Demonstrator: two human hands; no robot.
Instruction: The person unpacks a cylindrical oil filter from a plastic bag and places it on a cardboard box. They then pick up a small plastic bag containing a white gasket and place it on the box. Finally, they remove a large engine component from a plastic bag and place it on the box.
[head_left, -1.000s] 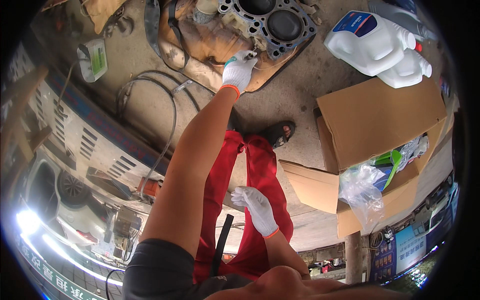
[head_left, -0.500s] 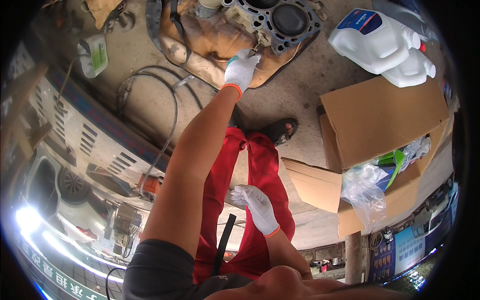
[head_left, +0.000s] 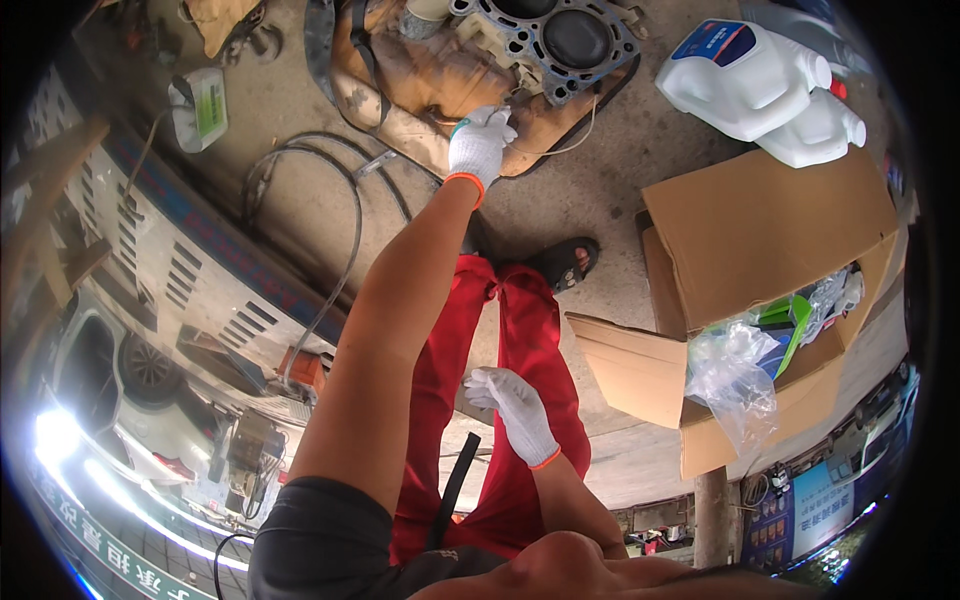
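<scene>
My left hand [head_left: 480, 145], in a white knit glove with an orange cuff, reaches to the near edge of a stained tan cloth mat [head_left: 440, 85]. Its fingers are bent closed, and what they hold, if anything, is hidden. A thin pale cord [head_left: 572, 147] curves away from beside those fingertips toward an engine block [head_left: 580, 45], which lies on the mat with dark pistons showing in its bores. Over my red trousers, near the right thigh, my right hand [head_left: 515, 410] hangs in a matching glove, fingers loosely bent and apart from the thumb, holding nothing visible.
White plastic jugs [head_left: 740, 85] lie at the far right. Below them stands an open cardboard box [head_left: 770, 240] with plastic bags and a green item inside. A black hose [head_left: 355, 235] loops on the floor at left, near a white container [head_left: 200, 110] and a slotted metal panel [head_left: 185, 270].
My left hand has shifted slightly down and left, away from the engine block. The pale cord now bows out further beside it. My right hand stays almost where it was.
</scene>
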